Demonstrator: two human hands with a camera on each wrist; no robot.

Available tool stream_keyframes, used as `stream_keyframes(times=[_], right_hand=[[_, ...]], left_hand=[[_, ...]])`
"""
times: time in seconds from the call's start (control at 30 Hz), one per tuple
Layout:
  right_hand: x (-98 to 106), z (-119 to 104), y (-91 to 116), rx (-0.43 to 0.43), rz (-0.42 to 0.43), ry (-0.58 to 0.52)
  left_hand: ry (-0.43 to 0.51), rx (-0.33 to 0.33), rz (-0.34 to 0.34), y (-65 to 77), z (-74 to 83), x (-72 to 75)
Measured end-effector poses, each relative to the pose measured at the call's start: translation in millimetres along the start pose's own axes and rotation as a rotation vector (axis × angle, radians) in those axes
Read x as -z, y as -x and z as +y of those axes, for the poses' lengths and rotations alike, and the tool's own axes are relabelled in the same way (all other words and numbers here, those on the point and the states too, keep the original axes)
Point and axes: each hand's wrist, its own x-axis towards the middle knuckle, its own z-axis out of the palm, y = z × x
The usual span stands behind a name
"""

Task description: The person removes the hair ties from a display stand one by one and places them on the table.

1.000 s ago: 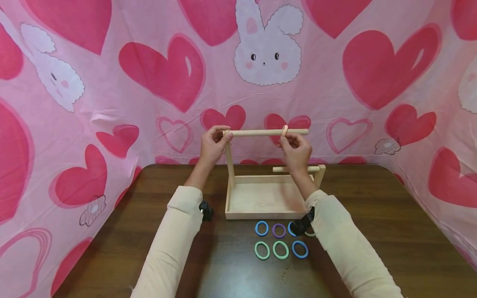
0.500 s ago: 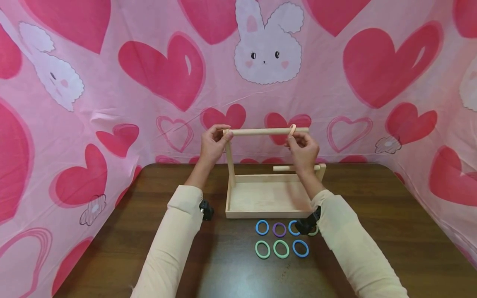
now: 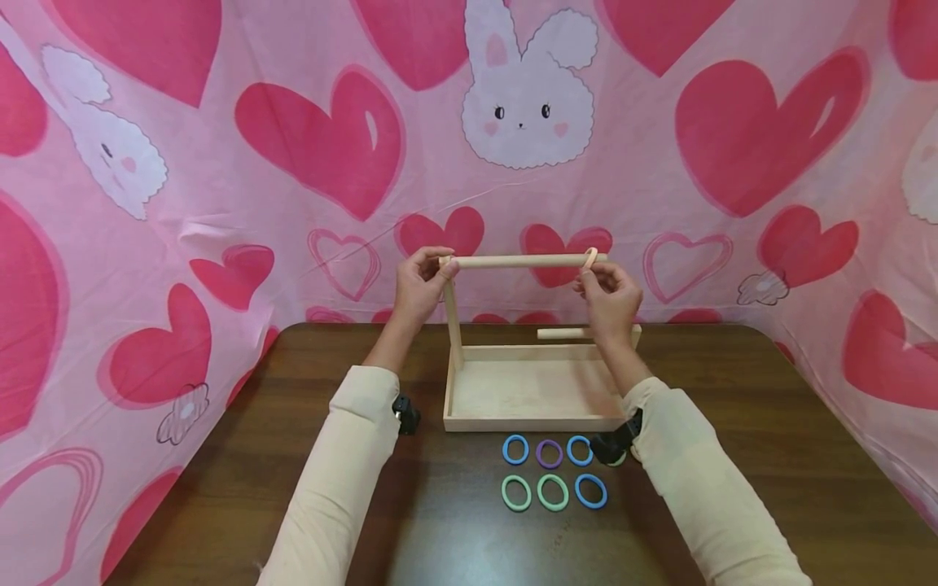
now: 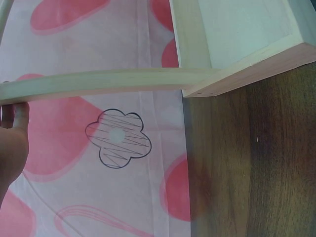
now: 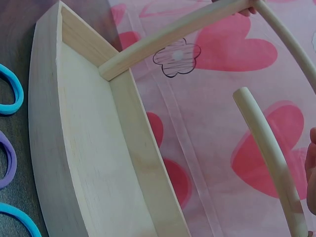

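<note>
A wooden stand has a shallow tray base (image 3: 535, 424), a tall left post (image 3: 453, 325) and a long upper rod (image 3: 513, 261) reaching right from the post's top. My left hand (image 3: 419, 289) holds the corner where post and rod meet, thumb in front. Around the rod, close to its free right end, is a peach-coloured ring (image 3: 590, 259). My right hand (image 3: 611, 301) pinches that ring's lower edge between thumb and finger. In the right wrist view only a bit of this hand (image 5: 311, 177) shows at the edge, and the ring is out of sight.
A shorter lower rod (image 3: 563, 334) points left from the right post, partly behind my right hand. In front of the tray lie blue rings (image 3: 590, 491), green rings (image 3: 553, 492) and a purple ring (image 3: 549, 454); another is mostly hidden by the right wrist camera (image 3: 615, 439).
My right hand has slid the peach ring rightward along the upper rod, from well inside it to near the free end. My left hand has stayed on the corner.
</note>
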Motion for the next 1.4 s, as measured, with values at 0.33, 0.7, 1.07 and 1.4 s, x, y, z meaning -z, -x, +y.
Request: stream_keyframes(times=[0.33, 0.7, 1.07, 1.4], right_hand=[[9.3, 0.1, -2.4, -0.017, 0.009, 0.008], [16.9, -3.5, -6.2, -0.054, 0.027, -0.097], [25.3, -11.7, -4.8, -0.155, 0.058, -0.186], [38.2, -22.5, 4.7, -0.33, 0.044, -0.361]], left_hand=[[0.003, 0.0, -0.001, 0.7, -0.7, 0.4], [0.041, -0.009, -0.012, 0.7, -0.4, -0.6], [0.039, -0.004, -0.009, 0.8, 0.7, -0.9], [0.034, 0.002, -0.006, 1.0, 1.1, -0.5]])
